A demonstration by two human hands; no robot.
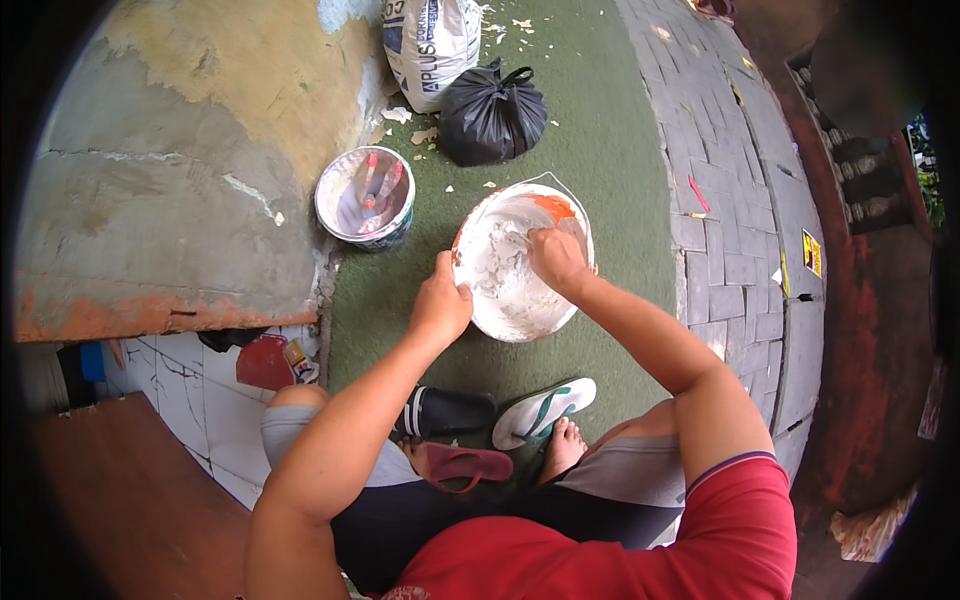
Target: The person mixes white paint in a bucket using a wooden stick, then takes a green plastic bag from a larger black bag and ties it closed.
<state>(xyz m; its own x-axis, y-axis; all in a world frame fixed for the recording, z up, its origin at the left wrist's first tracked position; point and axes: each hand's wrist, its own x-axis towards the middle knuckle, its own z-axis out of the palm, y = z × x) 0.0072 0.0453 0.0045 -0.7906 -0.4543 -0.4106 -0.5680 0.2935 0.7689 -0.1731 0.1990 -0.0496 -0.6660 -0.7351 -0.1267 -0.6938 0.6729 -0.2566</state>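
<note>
A white bucket (pixel 500 290) smeared with white paste, with orange patches on its rim and a raised wire handle, sits between my hands. My left hand (pixel 446 300) is closed on the bucket's left rim. My right hand (pixel 555 262) is inside the bucket, closed on a small pale tool whose shape is partly hidden by paste and fingers. Left of the bucket stands a smaller pail (pixel 345 215) with orange-handled tools inside.
A black tied bag (pixel 490 120) and white sack (pixel 425 45) lie ahead. A stained wall (pixel 170 200) borders the left, grey paving (pixel 710 260) the right. Loose sandals (pixel 535 405) lie near my feet on green flooring (pixel 600 150).
</note>
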